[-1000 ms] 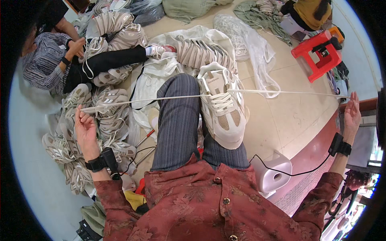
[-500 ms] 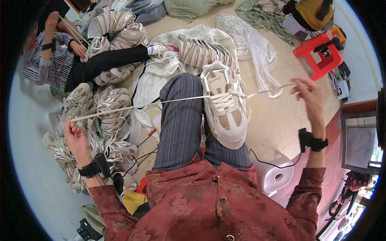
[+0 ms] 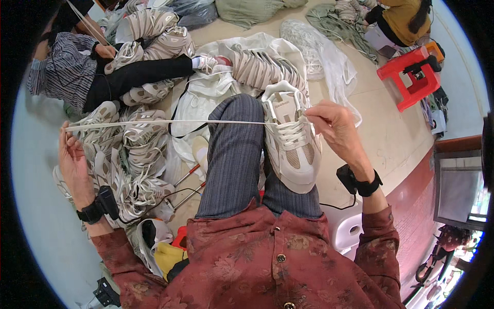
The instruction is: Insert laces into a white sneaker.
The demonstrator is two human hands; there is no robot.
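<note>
A beige and white sneaker [image 3: 293, 149] rests on my right thigh, its toe toward me and its white laces threaded across the tongue. From its left eyelets a flat white shoelace [image 3: 170, 122] stretches taut over my left knee. At the lace's far left end, my left hand [image 3: 75, 165] pinches it between thumb and finger. My right hand [image 3: 337, 131] is at the sneaker's right eyelets, thumb and fingers pinched on the lace close to the shoe; its fingers partly cover the lace there.
Piled sneakers [image 3: 144, 139] lie to the left. A row of sneakers [image 3: 262, 67] lies on white sheeting ahead. Another person in a striped top [image 3: 72, 67] handles a shoe at the upper left. A red stool [image 3: 406, 80] stands at the right, a white stool [image 3: 347, 229] beside my right leg.
My right hand has come left from out beside the shoe to its eyelets. My left hand has moved further left, and the lace on that side is longer and nearly level.
</note>
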